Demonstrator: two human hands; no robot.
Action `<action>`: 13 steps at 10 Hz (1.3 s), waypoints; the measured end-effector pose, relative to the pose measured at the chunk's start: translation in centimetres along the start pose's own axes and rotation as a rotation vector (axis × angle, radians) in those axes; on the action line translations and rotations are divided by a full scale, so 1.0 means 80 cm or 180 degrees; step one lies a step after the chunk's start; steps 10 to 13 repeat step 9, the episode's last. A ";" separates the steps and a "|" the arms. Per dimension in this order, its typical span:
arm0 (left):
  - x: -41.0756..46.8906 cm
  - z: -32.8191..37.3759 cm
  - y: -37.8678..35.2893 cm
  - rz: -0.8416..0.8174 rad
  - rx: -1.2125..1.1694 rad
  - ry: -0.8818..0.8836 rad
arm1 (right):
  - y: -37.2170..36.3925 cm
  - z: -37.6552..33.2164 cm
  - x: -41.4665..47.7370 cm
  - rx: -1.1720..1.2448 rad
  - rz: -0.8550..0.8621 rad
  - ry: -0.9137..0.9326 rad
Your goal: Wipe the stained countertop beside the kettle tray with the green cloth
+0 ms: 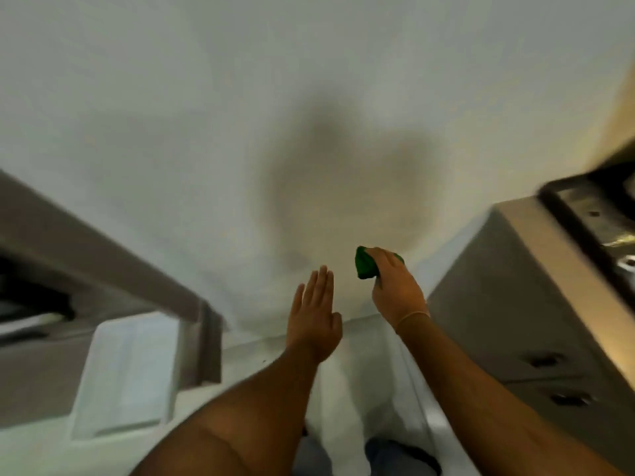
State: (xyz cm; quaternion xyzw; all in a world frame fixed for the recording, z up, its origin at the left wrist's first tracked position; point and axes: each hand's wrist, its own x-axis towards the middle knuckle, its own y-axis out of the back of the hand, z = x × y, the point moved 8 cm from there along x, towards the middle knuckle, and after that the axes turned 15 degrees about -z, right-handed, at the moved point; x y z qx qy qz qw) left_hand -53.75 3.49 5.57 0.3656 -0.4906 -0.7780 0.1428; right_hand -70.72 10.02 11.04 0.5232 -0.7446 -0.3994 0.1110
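Note:
The picture is blurred by motion. My right hand (395, 286) is closed around a bunched green cloth (365, 267), held in the air in front of a plain white wall. A thin band circles that wrist. My left hand (316, 317) is raised beside it, flat, fingers together and extended, holding nothing. At the far right, a dark tray (591, 214) with blurred shiny items sits on a pale countertop (536, 242). No stain or kettle can be made out.
Grey cabinet fronts with two round recessed pulls (546, 359) run below the counter on the right. On the left a grey unit (103, 242) holds a dark opening, with a white rectangular panel (127, 376) below it. White floor lies underfoot.

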 end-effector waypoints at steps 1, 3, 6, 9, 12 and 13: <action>-0.077 -0.145 -0.019 0.0057 -0.0273 0.0578 | -0.120 -0.095 0.012 -0.0014 -0.0578 0.0267; -0.204 -0.349 -0.024 0.0637 -0.0783 0.1486 | -0.346 -0.266 0.008 -0.0025 -0.1628 0.0662; -0.302 -0.470 -0.071 0.1242 -0.1585 0.2271 | -0.565 -0.427 -0.004 -0.0171 -0.2368 0.1075; -0.339 -0.495 -0.093 0.1310 -0.1426 0.2514 | -0.640 -0.411 -0.029 -0.0653 -0.2939 0.1102; -0.339 -0.495 -0.093 0.1310 -0.1426 0.2514 | -0.640 -0.411 -0.029 -0.0653 -0.2939 0.1102; -0.339 -0.495 -0.093 0.1310 -0.1426 0.2514 | -0.640 -0.411 -0.029 -0.0653 -0.2939 0.1102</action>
